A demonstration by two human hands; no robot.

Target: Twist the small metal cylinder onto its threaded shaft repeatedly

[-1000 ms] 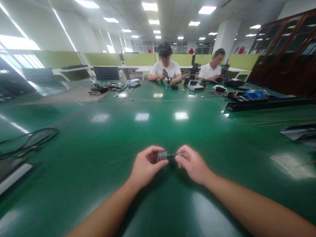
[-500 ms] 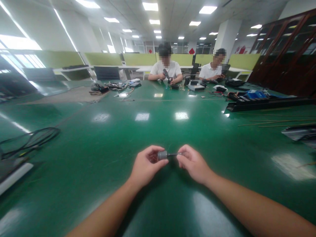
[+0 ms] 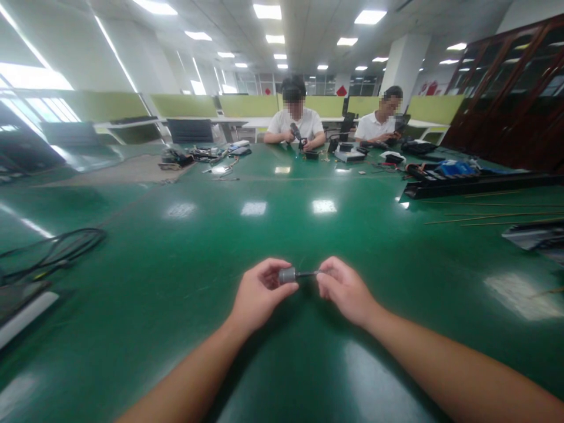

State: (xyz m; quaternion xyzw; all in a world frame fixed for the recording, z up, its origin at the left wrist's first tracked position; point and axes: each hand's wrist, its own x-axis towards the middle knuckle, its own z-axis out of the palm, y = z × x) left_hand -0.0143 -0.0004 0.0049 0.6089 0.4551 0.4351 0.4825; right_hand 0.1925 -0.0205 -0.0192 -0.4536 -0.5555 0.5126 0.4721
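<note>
Both hands pinch grey cylinder [image 3: 288,275] above bare green table [image 3: 176,282]

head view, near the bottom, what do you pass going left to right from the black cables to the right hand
black cables → left hand → small grey cylinder → thin dark rod → right hand

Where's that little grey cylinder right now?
In the head view, low and centre: the grey cylinder sits in the left hand, its thin rod pinched by the right hand.
</note>
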